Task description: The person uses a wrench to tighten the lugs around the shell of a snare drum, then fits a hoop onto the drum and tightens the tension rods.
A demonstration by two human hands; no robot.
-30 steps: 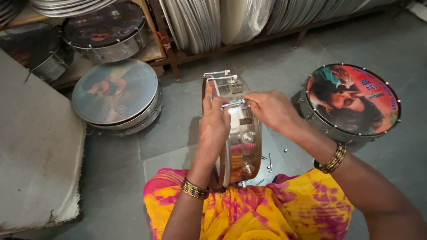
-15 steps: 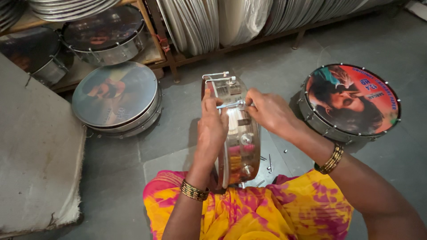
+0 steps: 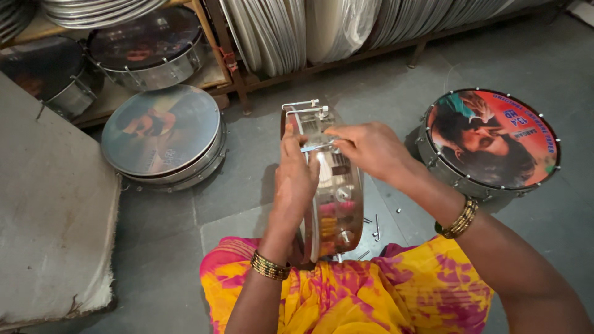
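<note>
Grey stone flooring (image 3: pixel 371 93) is seen across most of the head view, with a worn grey mat (image 3: pixel 43 204) laid over it at the left edge. Along the top, a wooden rack (image 3: pixel 244 74) is filled with stacked metal hoops (image 3: pixel 272 28) set on edge, and two dark-faced drums (image 3: pixel 145 52) are stored on its lower shelf at upper left. A round frame drum with a silvery printed face (image 3: pixel 162 136) is rested flat on the floor just in front of that shelf. At the right, a second frame drum (image 3: pixel 492 139) is set flat, its head covered by a colourful printed picture in red, teal and black with a band of blue lettering near the rim. Between them, a metal-rimmed drum (image 3: pixel 331 185) is held on edge over a lap covered in yellow and pink cloth (image 3: pixel 359 291). Its shell is steadied by the left hand (image 3: pixel 296 179), which is closed around the near rim, thumb pointing up. A thin metal hook (image 3: pixel 317 146) on the drum's upper rim is pinched between the fingers of the right hand (image 3: pixel 371 148). Gold bangles are worn at both wrists. A few small screws (image 3: pixel 375 226) are scattered on the floor just right of the drum.
</note>
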